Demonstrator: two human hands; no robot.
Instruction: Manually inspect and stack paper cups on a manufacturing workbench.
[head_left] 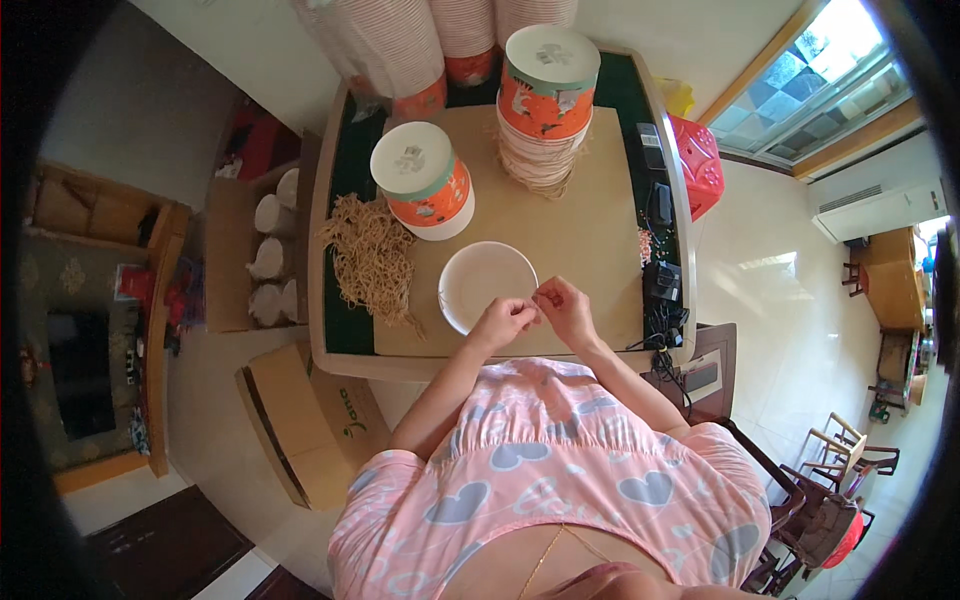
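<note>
My left hand (pixel 505 322) and my right hand (pixel 566 312) meet at the near right rim of a white paper bucket (pixel 487 283), which stands with its open mouth up. Both hands are closed in a pinch, fingertips almost touching; whatever is between them is too small to make out. Left of the bucket lies a tangled heap of beige cords (pixel 368 262). Just behind it, an orange, green and white paper bucket (pixel 425 185) rests upside down. Farther back rises a stack of similar upturned buckets (pixel 547 95), with cords hanging around its lower part.
Tall stacks of nested buckets (pixel 375 50), partly in clear plastic, line the table's back edge. Black adapters and cables (pixel 662 290) lie along the right edge, beside a red stool (pixel 697 165). On the left stand a carton of white rolled items (pixel 265 245) and a cardboard box (pixel 320 415).
</note>
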